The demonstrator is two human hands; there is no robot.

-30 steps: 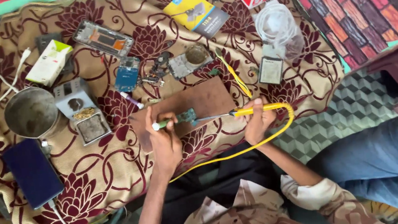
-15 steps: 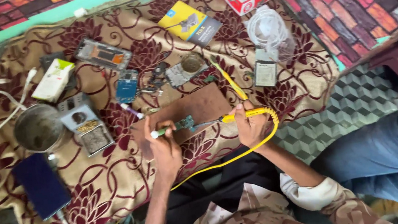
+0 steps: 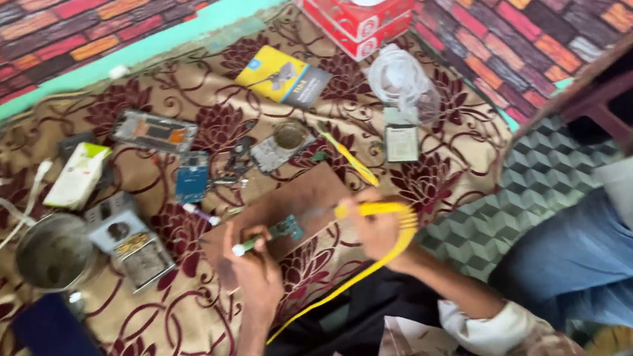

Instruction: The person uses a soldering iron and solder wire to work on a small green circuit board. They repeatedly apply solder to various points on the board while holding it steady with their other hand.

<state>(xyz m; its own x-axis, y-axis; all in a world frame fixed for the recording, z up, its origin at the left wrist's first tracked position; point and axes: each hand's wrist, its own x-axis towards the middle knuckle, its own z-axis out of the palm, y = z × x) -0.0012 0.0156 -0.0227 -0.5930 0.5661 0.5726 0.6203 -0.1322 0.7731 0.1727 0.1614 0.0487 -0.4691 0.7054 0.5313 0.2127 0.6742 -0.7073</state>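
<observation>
My left hand (image 3: 254,272) grips a thin green-tipped tool (image 3: 248,246) whose tip rests by a small green circuit board (image 3: 287,227). The board lies on a brown wooden work board (image 3: 295,201) on the patterned cloth. My right hand (image 3: 377,228) holds a yellow-handled soldering iron (image 3: 365,209), pointed left toward the circuit board. Its yellow cable (image 3: 345,279) curves down past my wrist.
Around the work board lie a blue circuit board (image 3: 192,177), a phone frame (image 3: 155,131), a metal cup (image 3: 52,253), a grey power unit (image 3: 127,241), a dark blue phone (image 3: 59,346), a yellow box (image 3: 281,76), red boxes (image 3: 349,17) and a clear bag (image 3: 401,83). Another person in jeans (image 3: 609,263) sits at right.
The view shifted and moved closer. Both hands stay at the small circuit board, with the soldering iron's tip drawn nearer to it.
</observation>
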